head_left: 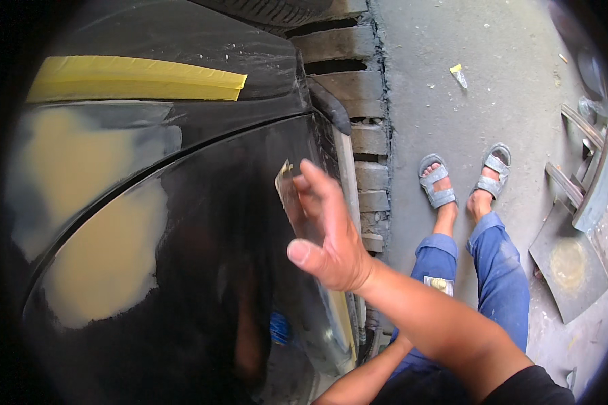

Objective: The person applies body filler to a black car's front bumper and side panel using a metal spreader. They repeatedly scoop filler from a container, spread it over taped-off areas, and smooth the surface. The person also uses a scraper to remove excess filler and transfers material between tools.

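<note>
Over the glossy black car panel (209, 223), my right hand (331, 229) is raised with its thumb stretched away. Its curled fingers hold a thin scraper (288, 192) with a bit of tan putty at the tip. My left forearm (365, 378) passes under my right forearm, which hides the left hand. Past that forearm, over my trouser leg, shows a small pale square plate with a lump of putty (439, 284). Tan filler covers one patch (108, 256) below the curved panel seam and another patch (81, 152) above it. Yellow masking tape (135, 78) runs along the upper panel.
A tyre (270, 10) lies at the top edge. Beside the car runs a row of slats (368, 138). Grey floor holds my sandalled feet (439, 182), a taped scrap (459, 76), a grey board (571, 263) with a tan round patch, and a curved grey piece (602, 182).
</note>
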### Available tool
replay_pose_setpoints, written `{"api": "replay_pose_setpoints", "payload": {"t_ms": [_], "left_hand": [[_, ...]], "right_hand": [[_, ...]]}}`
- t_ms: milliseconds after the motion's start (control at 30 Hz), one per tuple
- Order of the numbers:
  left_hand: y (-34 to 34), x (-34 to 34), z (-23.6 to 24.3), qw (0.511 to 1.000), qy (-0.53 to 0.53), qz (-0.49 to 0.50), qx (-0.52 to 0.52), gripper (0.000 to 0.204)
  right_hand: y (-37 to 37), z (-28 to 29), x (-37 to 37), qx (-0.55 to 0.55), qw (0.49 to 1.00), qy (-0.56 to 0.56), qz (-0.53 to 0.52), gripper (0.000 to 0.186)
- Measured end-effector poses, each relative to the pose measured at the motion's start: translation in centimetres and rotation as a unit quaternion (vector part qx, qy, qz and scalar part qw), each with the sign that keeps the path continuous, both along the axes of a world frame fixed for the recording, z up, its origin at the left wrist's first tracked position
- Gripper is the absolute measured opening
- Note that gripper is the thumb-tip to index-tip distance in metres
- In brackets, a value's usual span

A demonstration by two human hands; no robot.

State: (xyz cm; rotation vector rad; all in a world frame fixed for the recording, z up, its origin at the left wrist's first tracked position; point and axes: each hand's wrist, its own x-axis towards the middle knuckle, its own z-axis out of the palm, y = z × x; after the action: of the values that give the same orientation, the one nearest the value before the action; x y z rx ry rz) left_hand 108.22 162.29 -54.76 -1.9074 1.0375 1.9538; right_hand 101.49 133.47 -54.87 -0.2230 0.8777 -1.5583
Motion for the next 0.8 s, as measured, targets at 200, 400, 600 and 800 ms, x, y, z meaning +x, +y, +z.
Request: {"api": "replay_pose_setpoints", "payload": {"t_ms": [200,400,600,800], "left_hand": [[-0.7,-0.2,0.0,1.000,0.010,-0.001,-0.002,0.035],[2.0,-0.3,-0.5,1.000,0.013,0.000,0.001,0.035],[2.7,0.1,-0.4,1.000,0.010,0.005,0.006,0.035],[3.3,0.4,-0.2,1.000,0.008,0.014,0.016,0.035]], "right_hand": [[1.9,1.4,0.2,0.005,0.996,0.089,0.023,0.089],[-4.7,0.1,-2.7,0.023,0.996,0.067,-0.048,0.089],[-0.9,1.1,-1.0,0.018,1.000,0.010,-0.003,0.094],[4.6,2.7,-3.1,0.091,0.992,-0.051,0.071,0.080]]}}
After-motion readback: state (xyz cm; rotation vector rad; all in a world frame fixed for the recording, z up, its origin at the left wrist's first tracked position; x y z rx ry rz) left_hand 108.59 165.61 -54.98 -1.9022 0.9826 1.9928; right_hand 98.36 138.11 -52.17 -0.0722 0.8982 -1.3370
